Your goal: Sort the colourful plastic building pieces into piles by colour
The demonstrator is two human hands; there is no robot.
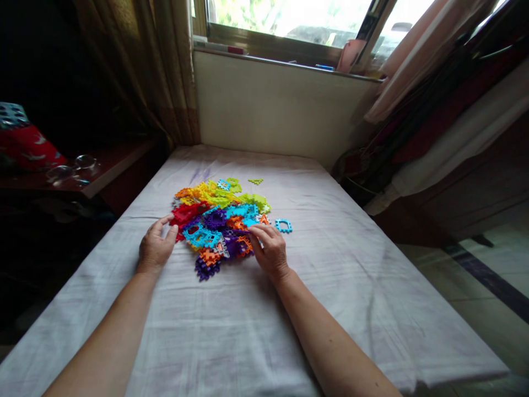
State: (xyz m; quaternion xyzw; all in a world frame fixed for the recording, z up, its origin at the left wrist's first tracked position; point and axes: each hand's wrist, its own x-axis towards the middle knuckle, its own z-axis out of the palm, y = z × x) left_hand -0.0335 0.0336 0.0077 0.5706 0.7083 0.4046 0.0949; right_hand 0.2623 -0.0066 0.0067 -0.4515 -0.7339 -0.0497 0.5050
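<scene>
A heap of flat plastic interlocking pieces with notched edges lies on the cloth-covered table. My left hand (pixel 156 246) is at the heap's left edge, thumb and fingers apart, its fingertips against the red pieces (pixel 188 214). On the right side, my right hand (pixel 270 249) pinches a thin purple interlocking piece (pixel 241 231), seen nearly edge-on over the heap. Light blue pieces (pixel 203 237) and an orange piece (pixel 209 256) lie between the hands. Yellow pieces (pixel 202 192) and lime green pieces (pixel 255 201) form the far side.
A loose light blue square frame (pixel 284 225) lies right of the heap, and a green triangular piece (pixel 255 181) beyond it. Pale cloth covers the table (pixel 355 292). A dark side table (pixel 111 165) with eyeglasses (pixel 85 162) stands left; hanging clothes (pixel 446 143) are at right.
</scene>
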